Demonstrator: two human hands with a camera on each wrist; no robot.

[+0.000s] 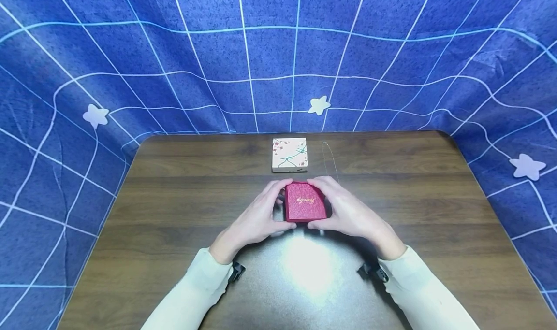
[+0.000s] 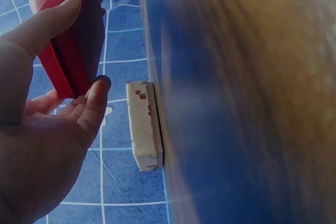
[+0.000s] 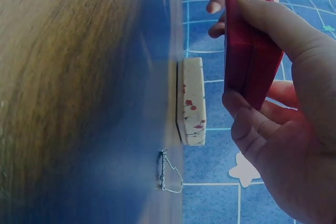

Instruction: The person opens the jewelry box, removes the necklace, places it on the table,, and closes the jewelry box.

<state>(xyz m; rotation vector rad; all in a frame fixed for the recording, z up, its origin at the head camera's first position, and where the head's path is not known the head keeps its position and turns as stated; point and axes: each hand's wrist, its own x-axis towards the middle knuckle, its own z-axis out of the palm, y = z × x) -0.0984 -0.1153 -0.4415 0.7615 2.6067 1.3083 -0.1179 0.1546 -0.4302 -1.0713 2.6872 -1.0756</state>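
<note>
A red jewelry box [image 1: 304,202] with gold lettering on its lid is held up between both hands, above the table. My left hand [image 1: 261,211] grips its left side, with the thumb on the near edge and fingers at the far edge. On the opposite side, my right hand [image 1: 345,209] holds it the same way. Both wrist views show a seam along the side of the red jewelry box [image 2: 71,59], and the lid looks closed. Whatever is inside is hidden.
Beyond the hands lies a white square box [image 1: 289,153] with a floral print. To its right, a thin silver chain [image 1: 329,157] rests on the wooden table [image 1: 183,194]. A blue gridded cloth [image 1: 270,54] surrounds the table's back and sides. Light glares off the near tabletop.
</note>
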